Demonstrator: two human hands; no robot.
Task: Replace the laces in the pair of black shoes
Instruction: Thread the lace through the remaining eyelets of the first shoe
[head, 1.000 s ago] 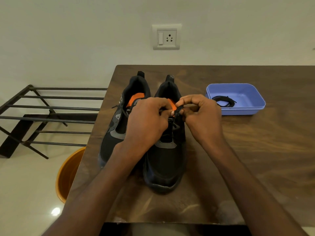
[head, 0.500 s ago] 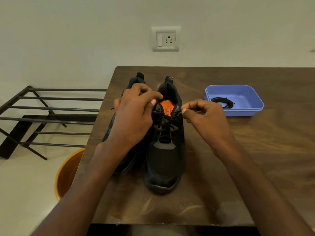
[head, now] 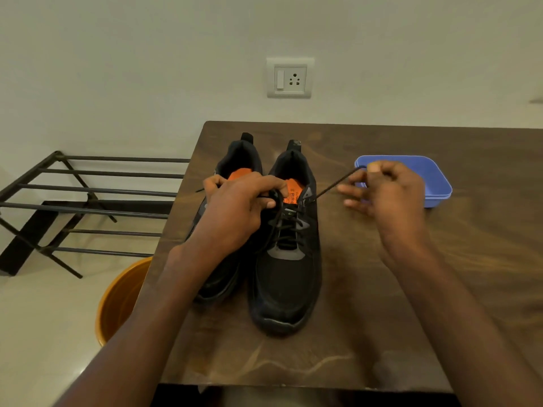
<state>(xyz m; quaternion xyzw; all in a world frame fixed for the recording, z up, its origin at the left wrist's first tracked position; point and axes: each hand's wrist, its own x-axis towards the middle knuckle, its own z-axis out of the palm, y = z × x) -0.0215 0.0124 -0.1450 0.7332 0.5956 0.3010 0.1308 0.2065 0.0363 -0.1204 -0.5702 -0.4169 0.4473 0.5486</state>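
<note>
Two black shoes with orange insoles stand side by side on the brown table (head: 367,318), toes toward me. The right shoe (head: 286,274) is laced across its front. My left hand (head: 235,212) rests over the left shoe (head: 244,154) and pinches the lace at the right shoe's top left eyelets. My right hand (head: 385,192) pinches the other end of that black lace (head: 335,183), which runs taut from the top right eyelet up and to the right. Most of the left shoe lies hidden under my left hand and arm.
A blue plastic tray (head: 437,180) sits on the table behind my right hand, its contents hidden. A dark metal rack (head: 88,198) stands left of the table, an orange bucket (head: 117,304) on the floor beside the table edge. A wall socket (head: 289,77) is above.
My right hand has pulled the lace end out to the right, away from the shoe, drawing it taut. My left hand has shifted slightly onto the shoe's top eyelets.
</note>
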